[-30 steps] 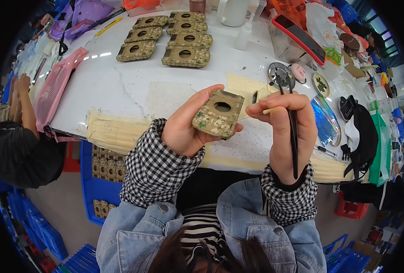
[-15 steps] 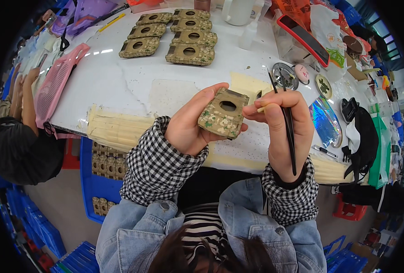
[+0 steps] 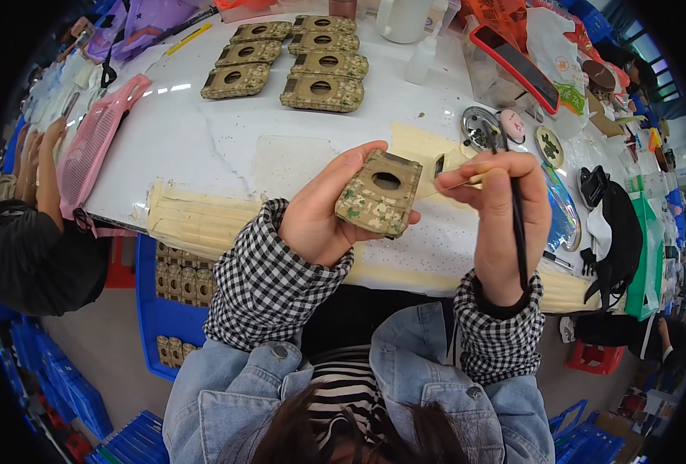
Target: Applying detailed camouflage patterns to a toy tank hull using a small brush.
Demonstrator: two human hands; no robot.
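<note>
My left hand [image 3: 316, 205] is closed round a camouflage-painted model tank hull [image 3: 370, 203], tilted so its top with the dark round hole shows. Off to the right of the hull, my right hand [image 3: 505, 220] pinches a thin pale stick [image 3: 476, 179] between thumb and fingers. Its fine tip points left toward the hull, with a gap between them. A slim black tool, apparently tweezers [image 3: 520, 240], is also kept in that hand, running down across the palm. Behind it, a small dark piece [image 3: 439, 163] lies near yellow tape on the table.
Several similar hulls [image 3: 322, 91] stand in two columns at the far left of the white table [image 3: 180, 131]. A blue tray [image 3: 151, 325] below holds more. To the right are a round metal dish [image 3: 478, 127], a red-cased phone [image 3: 513, 68] and a black bag [image 3: 621, 232].
My right hand has moved right, away from the hull, taking the stick and black tool with it. The stick's tip now shows apart from the hull. My left hand stays nearly still.
</note>
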